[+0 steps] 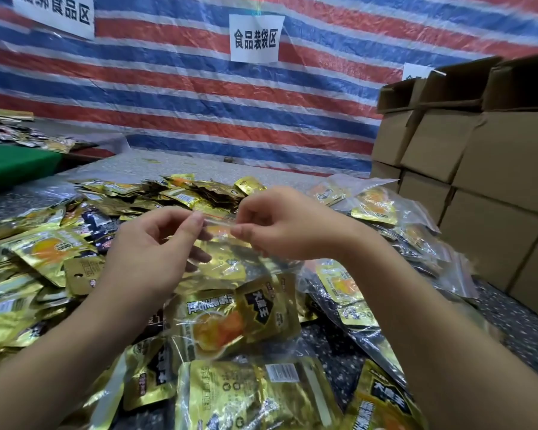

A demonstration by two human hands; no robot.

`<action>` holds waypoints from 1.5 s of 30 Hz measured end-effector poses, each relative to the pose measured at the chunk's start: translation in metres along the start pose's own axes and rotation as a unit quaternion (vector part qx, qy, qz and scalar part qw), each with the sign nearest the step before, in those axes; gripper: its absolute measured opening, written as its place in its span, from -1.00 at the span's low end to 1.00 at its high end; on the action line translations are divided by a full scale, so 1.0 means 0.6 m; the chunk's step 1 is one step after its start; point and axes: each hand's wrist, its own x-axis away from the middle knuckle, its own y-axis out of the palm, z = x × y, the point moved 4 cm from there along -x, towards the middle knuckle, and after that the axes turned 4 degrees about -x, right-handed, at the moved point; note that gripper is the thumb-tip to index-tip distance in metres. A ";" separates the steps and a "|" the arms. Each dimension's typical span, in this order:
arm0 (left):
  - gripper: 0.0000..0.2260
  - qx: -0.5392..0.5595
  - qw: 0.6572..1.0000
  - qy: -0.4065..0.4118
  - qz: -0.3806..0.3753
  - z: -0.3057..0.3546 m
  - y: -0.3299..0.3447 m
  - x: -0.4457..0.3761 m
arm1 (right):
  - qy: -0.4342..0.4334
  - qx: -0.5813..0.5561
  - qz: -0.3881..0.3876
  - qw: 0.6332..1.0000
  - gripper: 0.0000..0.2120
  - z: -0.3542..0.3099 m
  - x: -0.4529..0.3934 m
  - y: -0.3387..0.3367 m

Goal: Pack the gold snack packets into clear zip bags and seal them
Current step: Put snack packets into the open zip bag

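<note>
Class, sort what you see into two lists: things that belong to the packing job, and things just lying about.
Belongs to the job:
left hand
right hand
zip bag pinched at its top by both hands
loose gold packets
filled bags

Just lying about:
cardboard boxes
paper signs
striped tarp
green surface

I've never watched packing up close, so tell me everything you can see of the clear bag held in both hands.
The clear bag is thin, glossy, crinkled plastic with a zip strip along its top edge. It hangs upright above the packet pile, gold packets showing through it. The left hand pinches the strip's left end, the right hand its right end. Whether the strip is fully sealed cannot be told.
</note>
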 end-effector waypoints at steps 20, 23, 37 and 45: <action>-0.81 -0.004 1.000 0.019 0.001 -0.002 0.006 0.003 | -0.022 -0.061 0.049 0.997 -0.88 -0.019 -0.018 0.025; -0.83 -0.017 0.999 0.027 0.001 -0.002 0.008 0.004 | -0.018 -0.054 0.051 0.997 -0.88 -0.019 -0.018 0.027; -0.82 -0.089 0.994 0.067 0.013 0.001 0.008 0.007 | -0.014 -0.044 0.049 0.998 -0.86 -0.023 -0.017 0.028; -0.82 -0.078 0.996 0.048 0.011 0.001 0.008 0.008 | -0.015 -0.037 0.066 0.997 -0.86 -0.024 -0.018 0.029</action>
